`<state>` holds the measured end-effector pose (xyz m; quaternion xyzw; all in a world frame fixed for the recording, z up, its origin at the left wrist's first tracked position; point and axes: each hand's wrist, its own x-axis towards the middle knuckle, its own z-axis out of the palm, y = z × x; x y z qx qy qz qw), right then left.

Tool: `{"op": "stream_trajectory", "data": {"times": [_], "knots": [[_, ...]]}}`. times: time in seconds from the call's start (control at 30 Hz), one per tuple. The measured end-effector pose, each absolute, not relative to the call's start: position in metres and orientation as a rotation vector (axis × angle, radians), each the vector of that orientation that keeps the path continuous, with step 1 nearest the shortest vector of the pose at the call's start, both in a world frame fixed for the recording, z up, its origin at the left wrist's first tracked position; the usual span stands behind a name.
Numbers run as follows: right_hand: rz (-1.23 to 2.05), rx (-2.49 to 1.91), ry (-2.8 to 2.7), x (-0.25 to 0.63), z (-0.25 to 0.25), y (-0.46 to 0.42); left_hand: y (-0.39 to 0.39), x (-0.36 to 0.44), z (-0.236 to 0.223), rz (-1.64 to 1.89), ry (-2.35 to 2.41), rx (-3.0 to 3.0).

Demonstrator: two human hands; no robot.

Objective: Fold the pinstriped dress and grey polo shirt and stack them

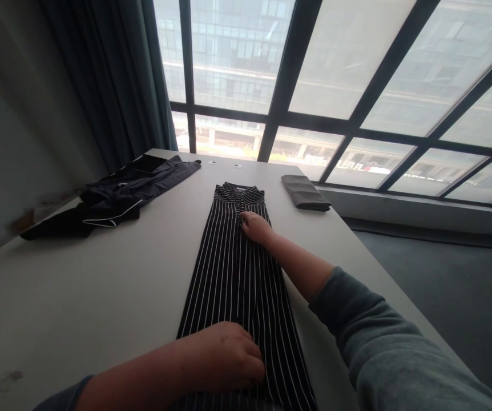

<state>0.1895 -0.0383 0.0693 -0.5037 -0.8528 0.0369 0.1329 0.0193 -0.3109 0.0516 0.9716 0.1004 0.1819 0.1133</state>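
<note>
While the striped collared shirt (222, 257) is laid out lengthwise on the white tabletop (143, 279), its long axis is pointed straight at the far edge, with the collar (231, 188) turned toward the window (335, 57) and the lower end toward the near side. Up by the collar now, the button placket (240, 257) is met by the right hand (255, 227), and a bit of cloth appears to be pinched there between thumb and fingers. Down at the lower end, the stripes are crossed by the left hand (229, 357), its fingers curled; whether fabric is grasped cannot be told, as the fingertips are hidden. So that long axis is spanned from both ends: the collar is found just beyond the right fingers, the shirt's lower part directly beneath the left. Along the left edge, toward the far left corner, dark garments (156, 180) are heaped; just inside the right edge, near the far right corner, a folded grey cloth (306, 192) is seen.
</note>
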Motion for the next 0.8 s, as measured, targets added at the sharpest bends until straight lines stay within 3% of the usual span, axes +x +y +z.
{"op": "stream_trajectory", "data": {"times": [0.33, 0.63, 0.8], "knots": [[0.215, -1.328, -2.552, 0.222, 0.043, -0.176, -0.314, 0.020, 0.044, 0.599, 0.290, 2.688], [0.144, -1.411, -2.644, 0.217, 0.061, -0.223, -0.294, 0.009, 0.056, 0.738, 1.407, 2.285], [0.221, -1.468, -2.620, 0.210, 0.067, -0.215, -0.282, 0.001, 0.061, 0.566, 1.625, 2.187]]}}
